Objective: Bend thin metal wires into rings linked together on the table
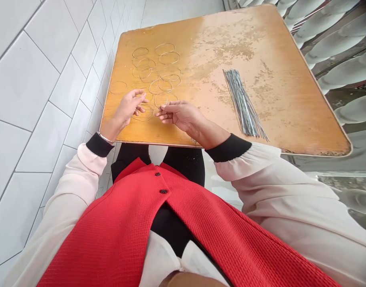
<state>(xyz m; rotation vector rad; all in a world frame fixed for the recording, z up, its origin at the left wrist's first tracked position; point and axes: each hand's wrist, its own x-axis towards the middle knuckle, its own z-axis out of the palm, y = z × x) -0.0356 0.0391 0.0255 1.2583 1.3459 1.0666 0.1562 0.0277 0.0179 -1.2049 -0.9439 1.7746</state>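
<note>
The right hand [179, 115] seems to pinch a thin wire ring [165, 93] between its fingertips, though the view is poor, while the open left hand [127, 109] hovers beside it; the overlapping rings [165, 43] just beyond could snag and shift if tugged.

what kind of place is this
Probably a small makeshift workspace, maybe a home balcony: a worn wooden table beside a white tiled wall, with wire rings and a bundle of wire rods.

Head-worn, facing forward and down
</note>
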